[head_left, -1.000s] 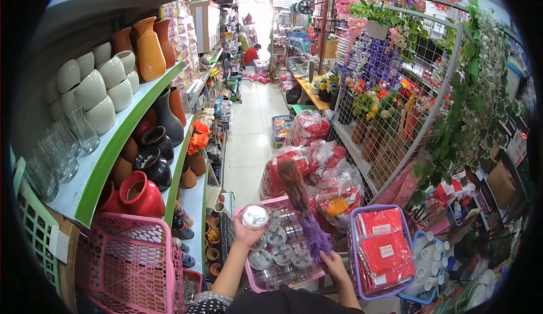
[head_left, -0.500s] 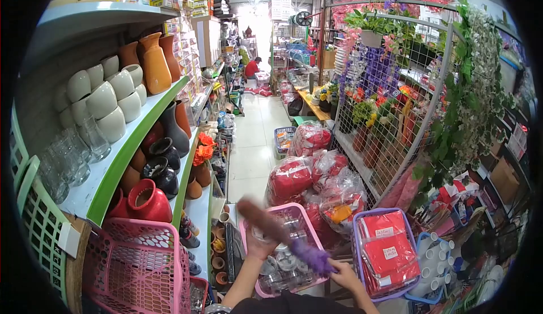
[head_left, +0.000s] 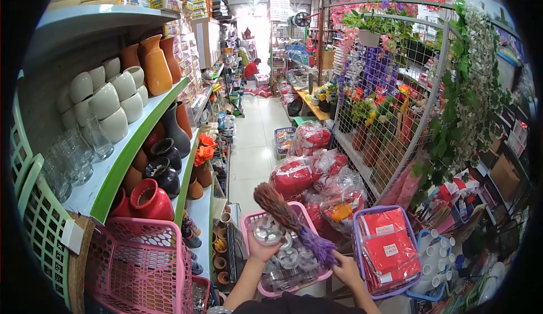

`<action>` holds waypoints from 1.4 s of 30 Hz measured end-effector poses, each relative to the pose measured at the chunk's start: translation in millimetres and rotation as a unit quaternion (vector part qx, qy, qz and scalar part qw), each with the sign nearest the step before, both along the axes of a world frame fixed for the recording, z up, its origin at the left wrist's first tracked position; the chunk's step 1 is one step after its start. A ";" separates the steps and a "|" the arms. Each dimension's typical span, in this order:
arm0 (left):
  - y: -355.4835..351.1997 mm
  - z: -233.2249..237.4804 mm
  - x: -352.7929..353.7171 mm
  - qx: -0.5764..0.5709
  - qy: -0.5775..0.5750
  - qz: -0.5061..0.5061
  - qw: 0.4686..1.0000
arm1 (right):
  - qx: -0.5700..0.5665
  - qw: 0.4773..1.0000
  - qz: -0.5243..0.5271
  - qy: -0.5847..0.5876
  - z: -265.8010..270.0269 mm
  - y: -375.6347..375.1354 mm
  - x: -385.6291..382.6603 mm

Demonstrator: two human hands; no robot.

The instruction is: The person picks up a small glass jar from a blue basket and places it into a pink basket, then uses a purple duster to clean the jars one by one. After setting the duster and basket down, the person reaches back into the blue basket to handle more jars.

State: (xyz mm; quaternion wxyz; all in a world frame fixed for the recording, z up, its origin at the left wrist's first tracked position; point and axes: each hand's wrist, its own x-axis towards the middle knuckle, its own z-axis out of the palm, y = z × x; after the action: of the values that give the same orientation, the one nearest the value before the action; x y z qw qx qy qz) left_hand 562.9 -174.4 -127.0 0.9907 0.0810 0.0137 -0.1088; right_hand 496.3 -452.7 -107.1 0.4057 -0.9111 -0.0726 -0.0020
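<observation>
My left hand (head_left: 263, 249) is wrapped round a clear round glass (head_left: 268, 230), held over the left side of a pink basket (head_left: 247, 216). In my right hand (head_left: 344, 269) is a duster (head_left: 293, 222), gripped at its purple end. Its bushy brown end slants up and left, close beside the glass and above the basket. More clear glassware (head_left: 289, 261) fills the basket, partly hidden by the duster.
An empty pink basket (head_left: 137, 269) stands at lower left, below shelves of vases (head_left: 154, 62) and glasses. On the right are a purple basket (head_left: 358, 257) of red packets and a blue basket (head_left: 431, 297) of white cups. Bagged red goods (head_left: 291, 176) lie ahead; a person (head_left: 251, 69) is far off.
The duster's brown end has swung slightly to the right and is less blurred. The glass in my left hand now shows more plainly.
</observation>
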 end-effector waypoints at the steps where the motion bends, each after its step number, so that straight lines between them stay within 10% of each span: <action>1: -2.2 -1.9 0.4 -0.001 -0.001 0.000 1.000 | -0.001 1.000 0.000 -0.001 -0.3 -2.2 -0.7; 4: -4.2 -18.9 -0.6 -0.020 0.031 -0.026 0.999 | -0.100 0.984 0.148 -0.021 0.6 -5.0 -6.0; 7: 0.6 -25.0 5.3 -0.110 -0.090 -0.032 0.989 | -0.056 0.998 0.002 0.030 4.5 -1.7 -1.9; 12: -1.4 -33.8 6.0 0.034 0.000 -0.052 0.998 | -0.103 0.985 0.135 -0.013 8.4 -4.5 -8.0; 17: -9.3 -7.9 0.4 -0.014 0.018 -0.021 1.000 | -0.053 0.998 -0.017 -0.012 1.1 -6.4 -2.2; 21: 6.8 -63.8 14.5 -0.032 -0.102 -0.157 0.982 | -0.086 0.984 0.155 -0.033 2.5 -13.1 -1.3; 23: -8.7 -11.2 5.2 -0.020 0.057 -0.009 0.998 | -0.099 0.993 0.045 0.043 18.0 -6.4 2.9; 27: -5.1 -64.5 18.0 -0.115 -0.077 -0.005 0.990 | -0.056 0.991 0.118 0.020 6.7 -8.4 6.7; 29: -4.8 -44.5 13.8 0.135 -0.079 -0.013 0.988 | -0.078 0.984 0.160 0.028 6.2 -13.3 12.5; 31: -17.5 -7.3 11.3 -0.066 0.054 0.049 0.995 | -0.028 0.994 0.103 -0.016 2.1 -15.2 26.5; 36: -23.2 -14.8 13.0 0.022 0.040 -0.013 0.999 | -0.060 0.994 -0.086 0.019 -1.6 -2.1 67.4; 39: -34.0 1.1 8.2 -0.008 0.036 0.005 0.999 | 0.260 0.965 -0.019 0.029 -27.1 10.4 89.0; 42: -39.2 -6.6 12.8 -0.010 0.021 -0.006 1.000 | 0.284 0.958 0.024 0.038 7.5 42.6 85.7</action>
State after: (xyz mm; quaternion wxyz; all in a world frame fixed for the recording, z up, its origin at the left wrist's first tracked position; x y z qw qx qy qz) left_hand 575.7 -213.6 -133.7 0.9902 0.0691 0.0330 -0.1167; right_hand 581.9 -410.1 -99.6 0.6501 -0.7558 -0.0752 0.0216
